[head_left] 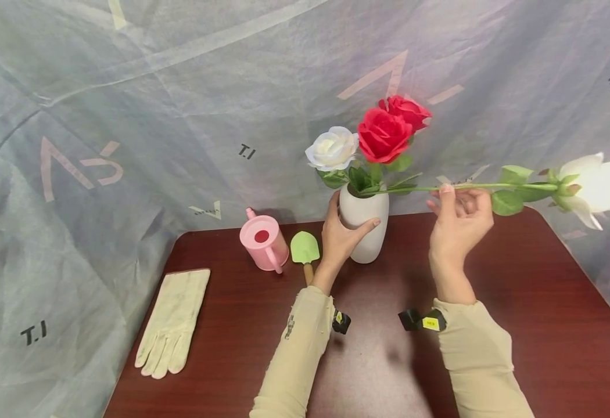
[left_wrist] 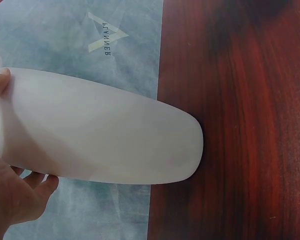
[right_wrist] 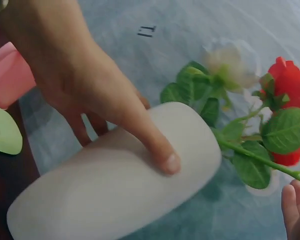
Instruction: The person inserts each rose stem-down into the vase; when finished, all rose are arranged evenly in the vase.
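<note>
My left hand (head_left: 340, 238) grips a white vase (head_left: 369, 235) around its upper part, thumb across the front. In the vase stand a white rose (head_left: 332, 148) and two red roses (head_left: 384, 134) with green leaves. My right hand (head_left: 459, 223) pinches the green stem of another white rose (head_left: 598, 184) between thumb and fingers. That rose lies nearly level, its bloom out to the right and its stem end at the vase mouth. The left wrist view shows the vase body (left_wrist: 105, 130) with its base at the table. In the right wrist view the stem (right_wrist: 260, 159) meets the vase rim.
Left of the vase are a pink watering can (head_left: 264, 244) and a small green trowel (head_left: 305, 248) with a wooden handle, partly behind the left forearm. A pair of cream work gloves (head_left: 174, 322) lies at the left of the dark red table (head_left: 221, 360). A grey cloth (head_left: 179, 116) hangs behind.
</note>
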### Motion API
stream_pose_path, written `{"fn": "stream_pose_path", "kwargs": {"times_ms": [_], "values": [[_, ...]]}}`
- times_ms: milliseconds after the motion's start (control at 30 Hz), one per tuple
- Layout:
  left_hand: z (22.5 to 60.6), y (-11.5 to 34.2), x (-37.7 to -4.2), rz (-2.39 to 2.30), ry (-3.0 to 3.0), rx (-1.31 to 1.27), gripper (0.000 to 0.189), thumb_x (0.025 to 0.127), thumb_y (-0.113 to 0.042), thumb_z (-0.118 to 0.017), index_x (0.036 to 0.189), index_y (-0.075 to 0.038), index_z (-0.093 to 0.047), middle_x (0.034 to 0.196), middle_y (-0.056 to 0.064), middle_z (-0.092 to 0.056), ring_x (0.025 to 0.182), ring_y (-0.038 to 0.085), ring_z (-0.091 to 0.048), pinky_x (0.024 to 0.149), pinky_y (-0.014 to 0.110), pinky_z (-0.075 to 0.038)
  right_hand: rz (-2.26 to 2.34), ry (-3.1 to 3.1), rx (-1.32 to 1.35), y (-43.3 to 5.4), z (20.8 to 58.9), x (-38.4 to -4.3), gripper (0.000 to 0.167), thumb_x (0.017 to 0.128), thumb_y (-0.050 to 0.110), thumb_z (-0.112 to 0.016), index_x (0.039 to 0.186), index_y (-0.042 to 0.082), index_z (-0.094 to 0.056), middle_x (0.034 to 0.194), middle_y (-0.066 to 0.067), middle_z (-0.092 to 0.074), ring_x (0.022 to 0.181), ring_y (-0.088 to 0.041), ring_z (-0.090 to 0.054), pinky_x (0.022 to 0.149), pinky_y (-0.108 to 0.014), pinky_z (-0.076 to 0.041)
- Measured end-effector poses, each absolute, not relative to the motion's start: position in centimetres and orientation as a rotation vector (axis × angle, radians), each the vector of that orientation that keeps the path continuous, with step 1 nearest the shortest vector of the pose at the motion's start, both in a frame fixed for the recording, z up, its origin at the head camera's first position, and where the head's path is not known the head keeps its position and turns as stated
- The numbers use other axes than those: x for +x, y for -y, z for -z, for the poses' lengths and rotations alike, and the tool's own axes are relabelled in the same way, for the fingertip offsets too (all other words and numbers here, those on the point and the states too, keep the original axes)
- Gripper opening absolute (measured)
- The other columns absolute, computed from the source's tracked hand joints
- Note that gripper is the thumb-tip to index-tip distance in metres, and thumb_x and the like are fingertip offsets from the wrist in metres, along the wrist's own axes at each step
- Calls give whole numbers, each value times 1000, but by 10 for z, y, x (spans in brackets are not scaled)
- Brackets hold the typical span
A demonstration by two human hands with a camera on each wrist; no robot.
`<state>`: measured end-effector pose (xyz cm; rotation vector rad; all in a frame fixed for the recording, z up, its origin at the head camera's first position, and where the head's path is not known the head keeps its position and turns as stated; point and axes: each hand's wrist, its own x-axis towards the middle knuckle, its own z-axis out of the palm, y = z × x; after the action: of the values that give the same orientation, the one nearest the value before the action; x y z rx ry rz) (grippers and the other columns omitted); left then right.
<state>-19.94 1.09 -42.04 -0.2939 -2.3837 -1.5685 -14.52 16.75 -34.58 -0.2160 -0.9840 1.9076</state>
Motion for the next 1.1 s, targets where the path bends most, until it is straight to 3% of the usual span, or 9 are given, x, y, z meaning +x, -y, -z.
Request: {"fn": "stream_pose_path", "kwargs": {"times_ms": [167, 767, 1100], "values": [[422, -11, -200, 1555, 2394, -296, 90, 65, -55, -77, 140, -35, -32, 127, -10, -49, 106, 11, -52, 83, 40, -45, -1899, 1026, -184, -160, 345, -146, 11, 79, -10, -65, 85, -4, -57, 77, -14, -63, 70, -27, -65, 57, -30, -53], [421, -11, -200, 1578, 2377, -312, 91, 66, -54, -78, 141, -35, -30, 130, -11, -47, 108, 10, -51, 84, 41, -45, -1838, 1164, -130, -160, 343, -166, 11, 80, -3, -68, 83, -2, -57, 78, -14, -60, 71, -27, -64, 56, -27, -52], [421, -10, -200, 1587, 2369, -328, 90, 67, -52, -78, 141, -34, -30, 128, -10, -48, 106, 10, -52, 84, 40, -45, -1574, 1641, -62, -142, 348, -167, 9, 87, 2, -62, 86, -6, -57, 84, -12, -64, 68, -26, -66, 53, -24, -51]]}}
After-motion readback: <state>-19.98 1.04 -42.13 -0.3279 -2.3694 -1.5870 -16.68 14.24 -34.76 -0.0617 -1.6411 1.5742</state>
